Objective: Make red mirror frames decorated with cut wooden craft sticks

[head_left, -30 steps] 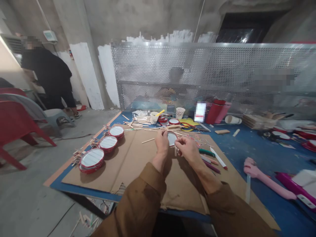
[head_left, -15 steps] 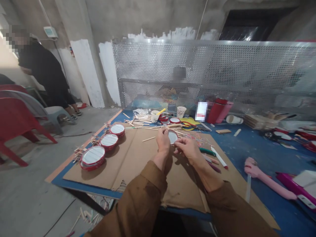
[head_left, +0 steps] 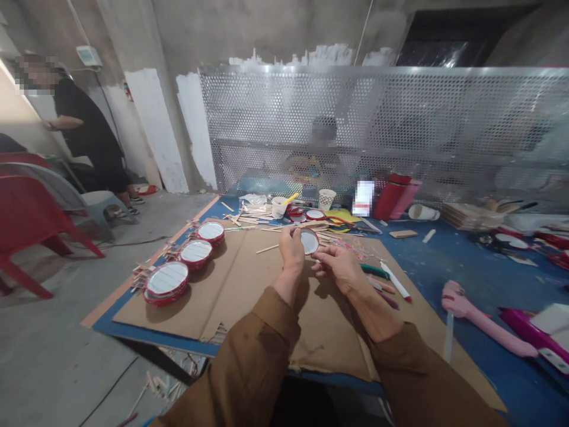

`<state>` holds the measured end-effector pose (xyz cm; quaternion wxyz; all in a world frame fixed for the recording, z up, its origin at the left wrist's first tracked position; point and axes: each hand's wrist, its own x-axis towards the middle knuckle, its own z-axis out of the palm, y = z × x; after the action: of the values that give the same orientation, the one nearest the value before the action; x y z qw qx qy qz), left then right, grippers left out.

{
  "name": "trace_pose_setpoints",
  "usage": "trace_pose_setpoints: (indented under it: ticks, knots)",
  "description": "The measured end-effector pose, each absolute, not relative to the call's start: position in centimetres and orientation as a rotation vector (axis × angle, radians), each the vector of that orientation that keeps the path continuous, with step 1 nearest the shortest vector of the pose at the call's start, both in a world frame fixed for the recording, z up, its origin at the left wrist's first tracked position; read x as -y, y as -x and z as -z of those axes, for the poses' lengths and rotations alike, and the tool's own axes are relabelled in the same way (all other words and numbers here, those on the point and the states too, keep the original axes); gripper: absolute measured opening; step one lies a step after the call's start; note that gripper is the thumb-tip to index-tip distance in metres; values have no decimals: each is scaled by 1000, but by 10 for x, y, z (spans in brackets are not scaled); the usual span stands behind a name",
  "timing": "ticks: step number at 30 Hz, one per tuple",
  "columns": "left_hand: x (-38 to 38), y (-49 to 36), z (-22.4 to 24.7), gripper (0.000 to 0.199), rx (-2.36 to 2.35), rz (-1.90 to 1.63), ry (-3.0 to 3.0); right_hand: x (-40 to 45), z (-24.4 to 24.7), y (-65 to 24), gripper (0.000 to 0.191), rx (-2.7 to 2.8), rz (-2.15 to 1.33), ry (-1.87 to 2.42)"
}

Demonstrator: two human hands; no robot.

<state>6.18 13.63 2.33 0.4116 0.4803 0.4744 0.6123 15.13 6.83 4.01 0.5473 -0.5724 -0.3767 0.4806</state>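
Note:
Over the cardboard, a small round red-rimmed disc [head_left: 310, 242] with a pale, flat face is tilted up between my hands. My left hand [head_left: 292, 252] grips its left edge, fingers closed and partly hiding it. At the lower right rim, the thumb and fingertips of my right hand [head_left: 338, 265] are pinched together on the edge. Whether a small part is between those fingertips, I cannot tell. Along the left side of the cardboard [head_left: 249, 284] stand three larger red round pieces [head_left: 166, 283] with pale faces, thin wooden sticks poking out on their left.
Wooden sticks [head_left: 255, 209], paper cups [head_left: 326, 199], a lit phone [head_left: 363, 198] and red bottles [head_left: 391, 197] line the back by a perforated metal screen [head_left: 275, 130]. A white marker [head_left: 395, 281], pink glue gun [head_left: 484, 326] and purple tool [head_left: 524, 335] lie right. A person [head_left: 89, 124] stands far left.
The disc has tipped, showing more of its face and red rim, and both hands have shifted only slightly. The person at the far left has raised a forearm.

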Motion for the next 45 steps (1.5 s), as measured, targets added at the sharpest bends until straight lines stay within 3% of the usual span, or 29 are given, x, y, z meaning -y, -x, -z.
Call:
trace_pose_setpoints:
  ticks: [24,45]
  knots:
    - [-135,-62,-26,9,-1183,-1543,-1287,-63,-51,-149,15,895,-1147,1463]
    - [-140,-60,-21,6,-1119,-1549,-1309,-71,-39,-158,15,796,-1307,1303]
